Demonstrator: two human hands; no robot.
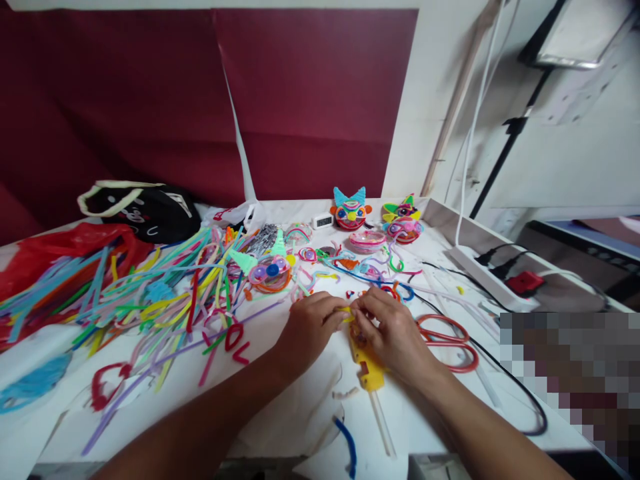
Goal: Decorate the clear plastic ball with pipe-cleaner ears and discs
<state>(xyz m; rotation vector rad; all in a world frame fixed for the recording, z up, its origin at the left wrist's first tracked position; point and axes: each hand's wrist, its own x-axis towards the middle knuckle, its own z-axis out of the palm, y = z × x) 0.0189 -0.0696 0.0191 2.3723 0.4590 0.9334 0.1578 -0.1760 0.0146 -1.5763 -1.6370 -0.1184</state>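
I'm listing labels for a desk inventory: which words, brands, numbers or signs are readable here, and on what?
None can be read for certain.
Small white clock: digits too small.
White plastic bag: red mark, too blurred.
Dark object at the right edge: pale marks, too blurred.

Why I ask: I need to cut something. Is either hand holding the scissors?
No, the scissors lie on the table beside the right hand, in neither hand's grip.

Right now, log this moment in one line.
left hand: pinching yellow piece; right hand: at same piece; glue gun: partly hidden by right hand; scissors: right of glue gun
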